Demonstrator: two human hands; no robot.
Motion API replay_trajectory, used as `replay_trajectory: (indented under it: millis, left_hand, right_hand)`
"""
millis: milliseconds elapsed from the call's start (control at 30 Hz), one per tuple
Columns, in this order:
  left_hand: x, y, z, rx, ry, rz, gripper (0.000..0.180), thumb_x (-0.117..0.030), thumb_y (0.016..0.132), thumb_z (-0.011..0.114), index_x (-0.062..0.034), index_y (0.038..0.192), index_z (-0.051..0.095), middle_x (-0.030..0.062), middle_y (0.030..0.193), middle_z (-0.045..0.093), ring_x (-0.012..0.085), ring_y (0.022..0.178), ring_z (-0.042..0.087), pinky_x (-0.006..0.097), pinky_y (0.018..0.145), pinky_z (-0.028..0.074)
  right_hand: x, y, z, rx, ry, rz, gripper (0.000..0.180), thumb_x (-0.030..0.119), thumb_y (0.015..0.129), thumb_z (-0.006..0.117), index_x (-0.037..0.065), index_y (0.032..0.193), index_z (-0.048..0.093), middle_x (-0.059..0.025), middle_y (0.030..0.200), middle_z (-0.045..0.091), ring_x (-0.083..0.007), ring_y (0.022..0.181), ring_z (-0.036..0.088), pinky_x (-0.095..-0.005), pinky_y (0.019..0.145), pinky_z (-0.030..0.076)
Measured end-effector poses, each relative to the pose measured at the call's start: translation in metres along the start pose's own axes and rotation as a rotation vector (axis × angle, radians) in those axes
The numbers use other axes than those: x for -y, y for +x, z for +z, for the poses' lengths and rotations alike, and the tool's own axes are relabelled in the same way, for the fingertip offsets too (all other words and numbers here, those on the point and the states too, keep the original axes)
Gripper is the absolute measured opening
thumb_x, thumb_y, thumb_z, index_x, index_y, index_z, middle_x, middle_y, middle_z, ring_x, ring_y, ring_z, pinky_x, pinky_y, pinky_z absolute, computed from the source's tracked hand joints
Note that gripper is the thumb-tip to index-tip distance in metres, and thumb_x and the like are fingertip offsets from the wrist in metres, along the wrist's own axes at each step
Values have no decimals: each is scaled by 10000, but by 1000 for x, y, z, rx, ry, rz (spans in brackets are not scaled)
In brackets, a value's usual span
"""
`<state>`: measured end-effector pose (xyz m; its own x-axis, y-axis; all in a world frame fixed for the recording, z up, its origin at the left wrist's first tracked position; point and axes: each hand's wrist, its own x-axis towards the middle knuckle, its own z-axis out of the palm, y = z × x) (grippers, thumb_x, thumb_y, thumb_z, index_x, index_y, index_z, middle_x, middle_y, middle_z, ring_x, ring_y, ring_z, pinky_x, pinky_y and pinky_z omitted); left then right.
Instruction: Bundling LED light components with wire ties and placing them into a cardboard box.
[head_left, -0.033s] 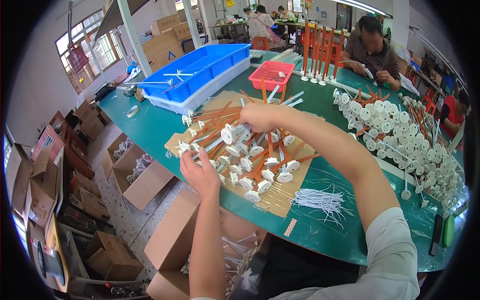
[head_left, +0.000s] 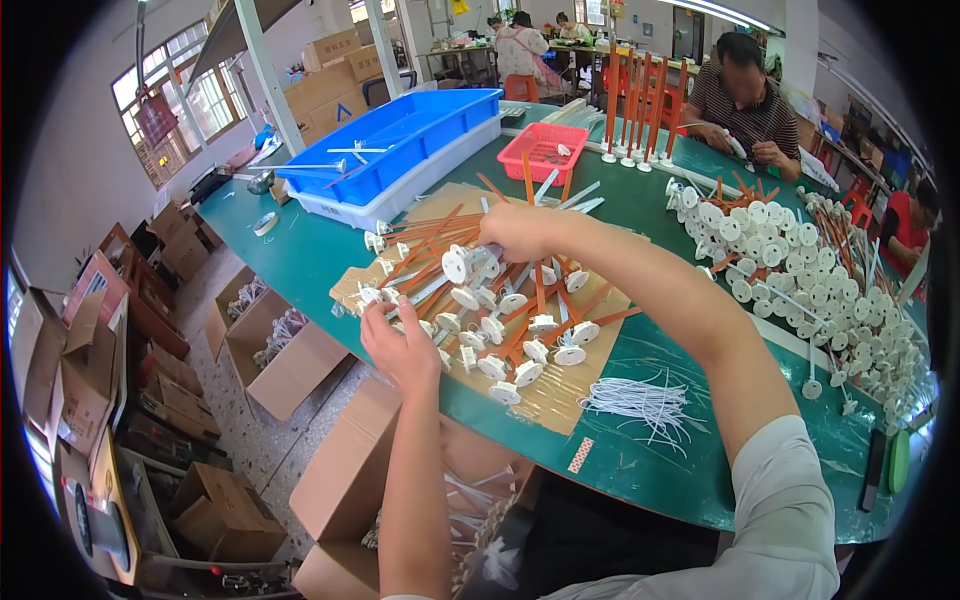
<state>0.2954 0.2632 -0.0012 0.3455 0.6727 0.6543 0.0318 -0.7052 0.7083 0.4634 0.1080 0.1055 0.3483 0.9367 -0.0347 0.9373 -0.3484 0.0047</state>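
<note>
Orange rods with white round caps lie spread over a brown cardboard sheet on the green table. My right hand reaches across the sheet and grips a bundle of these capped rods, caps pointing left. My left hand is at the sheet's near left edge, its fingers curled on a single white-capped rod among the loose ones there.
A blue tray on a white one and a red basket stand behind the sheet. Orange rods stand upright beyond. A large heap of capped parts fills the right. White ties lie near. A seated person works opposite. Open boxes stand below.
</note>
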Motion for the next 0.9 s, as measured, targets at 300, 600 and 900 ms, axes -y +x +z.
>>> replay_trajectory:
  millis: [300,600,900]
  left_hand:
    - [0,0,0,8,-1,-25,277,-284,932,541,-8,948,562,152,1011,588,332,1012,527,422,895,389]
    - [-3,0,-5,78,-8,-69,287,-292,921,549,-7,948,567,155,1103,571,356,1101,481,446,941,369]
    - [-5,-2,-7,47,-3,-57,275,-298,925,554,-23,920,557,139,1041,576,344,1060,498,442,911,385]
  right_hand:
    - [0,-20,-16,-433,338,-59,327,-37,688,686,22,1010,692,-162,862,690,-271,772,674,-342,718,518]
    - [5,-20,-60,-593,753,-81,249,32,737,729,12,984,701,-22,792,689,-65,704,583,-264,687,497]
    - [7,-58,-119,-788,657,-432,188,139,749,751,56,895,667,2,820,654,-64,696,541,-265,658,474]
